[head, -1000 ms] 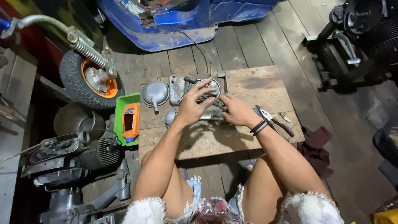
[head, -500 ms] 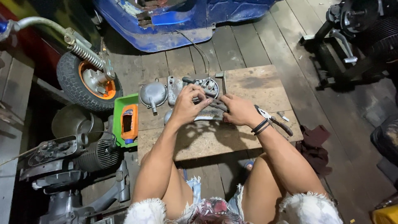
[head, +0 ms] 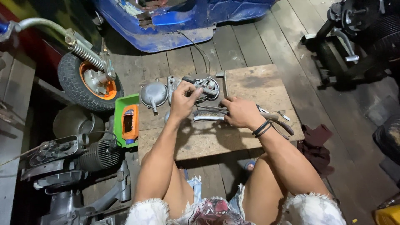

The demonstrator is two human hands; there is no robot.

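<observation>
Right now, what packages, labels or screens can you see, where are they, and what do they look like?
Bottle: lying in the green tray left of the board, orange, with a pale label and a blue cap toward the near end.
Green tray: rectangular, beside the wheel.
No screens or signs in view.

Left of the hands: small black tyre on an orange wheel (head: 89,81), green plastic tray (head: 121,121) holding an orange bottle (head: 130,123), grey finned engine (head: 75,156). Beyond them, blue vehicle body (head: 183,21).
</observation>
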